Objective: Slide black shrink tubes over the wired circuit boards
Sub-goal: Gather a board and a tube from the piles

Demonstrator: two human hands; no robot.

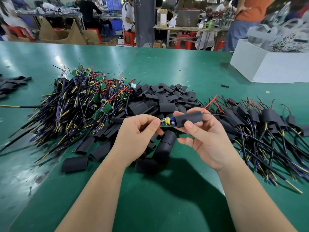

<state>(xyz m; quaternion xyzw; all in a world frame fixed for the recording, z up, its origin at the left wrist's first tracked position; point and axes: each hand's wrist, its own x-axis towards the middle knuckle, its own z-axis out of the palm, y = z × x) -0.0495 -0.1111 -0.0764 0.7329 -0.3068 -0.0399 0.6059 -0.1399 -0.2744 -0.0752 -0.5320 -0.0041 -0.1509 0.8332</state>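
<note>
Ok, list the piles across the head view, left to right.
small cluster of flat black tubes, tangled heap of bare wired green circuit boards, heap of loose black shrink tubes, pile of wired boards already sleeved in black

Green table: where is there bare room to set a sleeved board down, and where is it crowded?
Bare: the far strip of the table behind the piles, left of the white box, and the near stretch under the forearms. Crowded: the middle band, with bare wired boards, loose shrink tubes and sleeved boards.
</note>
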